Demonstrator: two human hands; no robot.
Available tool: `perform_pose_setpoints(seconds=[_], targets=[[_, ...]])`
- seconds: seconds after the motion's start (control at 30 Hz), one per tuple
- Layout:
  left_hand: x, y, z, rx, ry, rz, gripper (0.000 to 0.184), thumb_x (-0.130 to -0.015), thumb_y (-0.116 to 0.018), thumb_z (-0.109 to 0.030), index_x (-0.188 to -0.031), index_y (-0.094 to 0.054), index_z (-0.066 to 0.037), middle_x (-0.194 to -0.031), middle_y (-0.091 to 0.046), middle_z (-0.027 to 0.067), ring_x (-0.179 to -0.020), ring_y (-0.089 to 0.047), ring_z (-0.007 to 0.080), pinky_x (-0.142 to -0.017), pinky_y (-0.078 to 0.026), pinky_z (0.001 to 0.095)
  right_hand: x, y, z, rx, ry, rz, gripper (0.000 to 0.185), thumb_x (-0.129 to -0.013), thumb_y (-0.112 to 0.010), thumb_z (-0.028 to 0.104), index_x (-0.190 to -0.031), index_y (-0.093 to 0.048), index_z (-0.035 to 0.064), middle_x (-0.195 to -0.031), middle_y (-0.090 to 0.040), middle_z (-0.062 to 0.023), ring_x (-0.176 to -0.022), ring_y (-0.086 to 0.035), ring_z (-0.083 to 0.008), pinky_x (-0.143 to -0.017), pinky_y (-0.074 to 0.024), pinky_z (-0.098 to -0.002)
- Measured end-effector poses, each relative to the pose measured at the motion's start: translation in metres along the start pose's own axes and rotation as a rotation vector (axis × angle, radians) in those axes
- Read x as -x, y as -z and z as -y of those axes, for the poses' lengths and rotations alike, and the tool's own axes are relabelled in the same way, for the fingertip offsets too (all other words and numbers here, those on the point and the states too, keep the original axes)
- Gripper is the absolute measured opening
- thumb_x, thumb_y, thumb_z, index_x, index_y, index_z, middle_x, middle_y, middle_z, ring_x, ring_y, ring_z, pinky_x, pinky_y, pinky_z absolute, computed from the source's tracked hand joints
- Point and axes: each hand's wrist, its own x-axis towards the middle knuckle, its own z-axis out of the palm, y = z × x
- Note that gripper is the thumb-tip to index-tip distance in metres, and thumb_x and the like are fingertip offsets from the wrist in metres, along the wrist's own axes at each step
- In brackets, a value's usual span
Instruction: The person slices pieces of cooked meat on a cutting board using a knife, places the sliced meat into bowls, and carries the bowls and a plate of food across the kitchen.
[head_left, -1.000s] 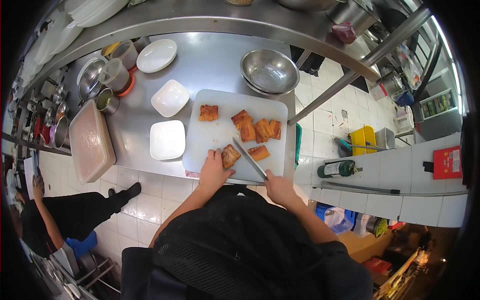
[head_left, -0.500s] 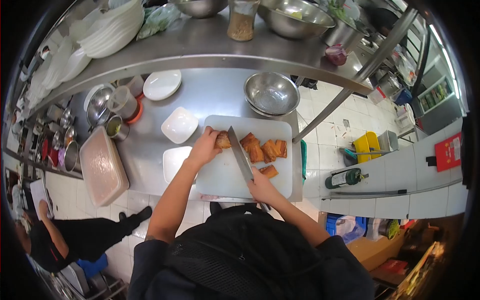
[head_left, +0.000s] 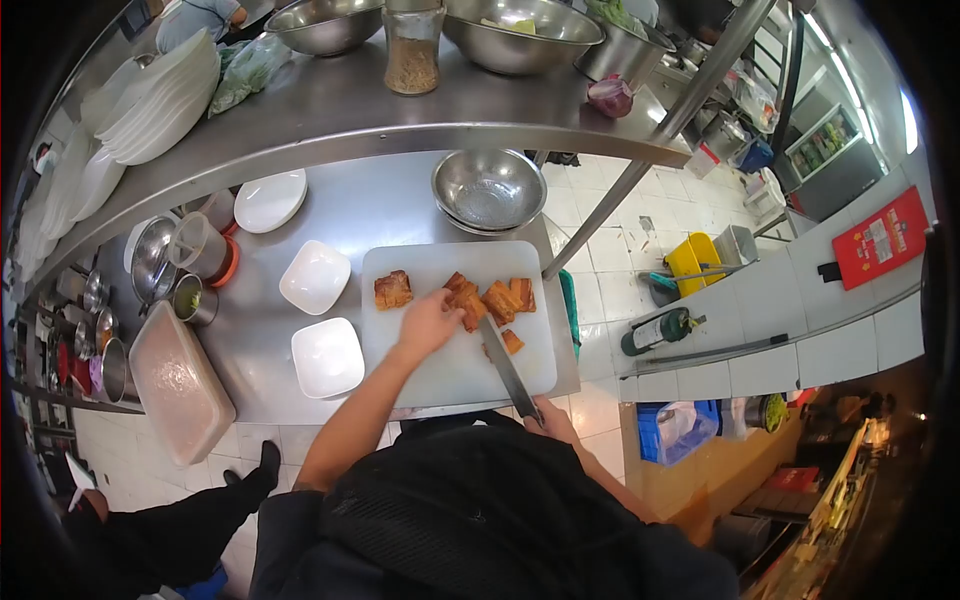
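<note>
On the white cutting board (head_left: 430, 380) lie chunks of browned, cooked meat (head_left: 502, 302), which looks like roast pork belly. My left hand (head_left: 432, 322) has its fingers curled at the edge of a meat chunk (head_left: 463, 292) in the middle of the board. In my right hand (head_left: 552, 420) is the handle of a large kitchen knife (head_left: 510, 372). Its blade slants up and left across the board, with the tip by the meat. A small piece (head_left: 512, 341) sits right of the blade, and a separate chunk (head_left: 393, 290) rests at the board's upper left.
Two white square bowls (head_left: 328, 357) stand left of the board, near a lidded plastic container (head_left: 180, 380). Steel bowls (head_left: 489, 190) are behind the board. Overhead runs a metal shelf (head_left: 340, 130) with a jar (head_left: 413, 60). Another person's leg (head_left: 200, 510) shows at lower left.
My left hand has left the chunk at the board's left and moved right to the middle pieces. The knife has shifted down and right, its tip now by those pieces. The camera view has shifted.
</note>
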Motion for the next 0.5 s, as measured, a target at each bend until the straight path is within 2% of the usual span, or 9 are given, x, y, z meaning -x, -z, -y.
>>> perform_pose_setpoints(seconds=[0.03, 0.07, 0.1, 0.17, 0.23, 0.3, 0.37, 0.43, 0.5], targets=[[-0.001, -0.017, -0.004, 0.009, -0.004, -0.006, 0.053, -0.084, -0.079, -0.02, -0.13, -0.06, -0.003, -0.125, -0.061, 0.0206, -0.118, -0.059, 0.0418, -0.099, -0.05, 0.0467, 0.012, 0.003, -0.002, -0.109, -0.091, -0.064, 0.021, -0.096, -0.061, 0.013, -0.114, -0.057, 0.0019, -0.082, -0.065, -0.0208, -0.075, -0.068, -0.0334, -0.071, -0.0516, -0.0421], [-0.002, -0.041, 0.0, -0.081, -0.068, -0.161, 0.049, -0.083, -0.079, -0.018, -0.125, -0.06, -0.003, -0.126, -0.059, 0.0201, -0.114, -0.06, 0.0414, -0.096, -0.051, 0.0466, 0.017, 0.004, 0.0, -0.179, -0.085, -0.122, 0.023, -0.096, -0.061, 0.012, -0.117, -0.059, 0.0022, -0.078, -0.064, -0.0166, -0.07, -0.064, -0.0261, -0.068, -0.0502, -0.0377], [-0.001, -0.056, -0.001, -0.17, -0.129, -0.316, 0.045, -0.082, -0.079, -0.016, -0.12, -0.059, -0.004, -0.126, -0.057, 0.0197, -0.11, -0.061, 0.041, -0.093, -0.052, 0.0465, 0.015, 0.003, -0.003, -0.167, -0.085, -0.124, 0.023, -0.096, -0.061, 0.012, -0.117, -0.059, 0.0022, -0.078, -0.064, -0.0166, -0.07, -0.064, -0.0261, -0.068, -0.0502, -0.0377], [0.003, -0.071, 0.002, -0.065, -0.145, -0.356, 0.044, -0.08, -0.08, -0.013, -0.116, -0.057, -0.004, -0.127, -0.055, 0.0193, -0.107, -0.061, 0.0405, -0.09, -0.053, 0.0466, 0.009, 0.003, -0.008, -0.105, 0.036, -0.26, 0.02, -0.096, -0.061, 0.005, -0.115, -0.062, -0.0002, -0.077, -0.059, -0.0049, -0.071, -0.054, -0.0105, -0.065, -0.0456, -0.0292], [0.012, -0.081, 0.007, 0.022, -0.143, -0.393, 0.042, -0.079, -0.081, -0.011, -0.112, -0.055, -0.005, -0.128, -0.053, 0.0189, -0.103, -0.062, 0.0401, -0.087, -0.053, 0.0467, 0.005, 0.004, -0.007, -0.142, 0.036, -0.281, 0.019, -0.096, -0.061, 0.005, -0.114, -0.062, -0.0006, -0.077, -0.059, -0.0044, -0.07, -0.053, -0.0103, -0.064, -0.0449, -0.0293], [0.022, -0.078, 0.015, 0.195, -0.082, -0.463, 0.037, -0.076, -0.081, -0.006, -0.101, -0.054, -0.005, -0.116, -0.058, 0.0177, -0.099, -0.061, 0.0396, -0.085, -0.053, 0.0463, 0.0, -0.002, 0.004, -0.219, 0.029, -0.309, 0.019, -0.095, -0.061, 0.004, -0.113, -0.061, -0.0009, -0.078, -0.059, -0.0038, -0.07, -0.052, -0.0101, -0.064, -0.0441, -0.0295], [0.027, -0.068, 0.022, 0.168, -0.066, -0.351, 0.033, -0.077, -0.079, -0.004, -0.099, -0.055, -0.005, -0.11, -0.06, 0.0166, -0.099, -0.06, 0.0394, -0.085, -0.052, 0.0452, -0.003, 0.002, 0.009, -0.196, 0.018, -0.261, 0.022, -0.094, -0.063, 0.01, -0.113, -0.06, 0.0003, -0.075, -0.063, -0.0174, -0.069, -0.065, -0.0245, -0.065, -0.0496, -0.0381], [0.038, -0.063, 0.028, 0.165, -0.036, -0.249, 0.03, -0.077, -0.078, -0.002, -0.097, -0.056, -0.005, -0.105, -0.062, 0.0155, -0.098, -0.06, 0.0392, -0.085, -0.052, 0.0442, -0.006, -0.001, 0.001, -0.181, 0.007, -0.202, 0.02, -0.094, -0.062, 0.011, -0.111, -0.06, 0.0007, -0.075, -0.063, -0.0188, -0.068, -0.065, -0.0287, -0.064, -0.049, -0.0387], [0.06, -0.064, 0.042, 0.087, -0.305, -0.374, 0.026, -0.076, -0.076, 0.0, -0.093, -0.057, -0.005, -0.098, -0.065, 0.0133, -0.1, -0.059, 0.0386, -0.087, -0.05, 0.0445, -0.008, 0.002, -0.001, -0.113, 0.077, -0.143, 0.02, -0.094, -0.062, 0.012, -0.111, -0.059, 0.0018, -0.076, -0.062, -0.0203, -0.066, -0.064, -0.0335, -0.064, -0.049, -0.0399]])
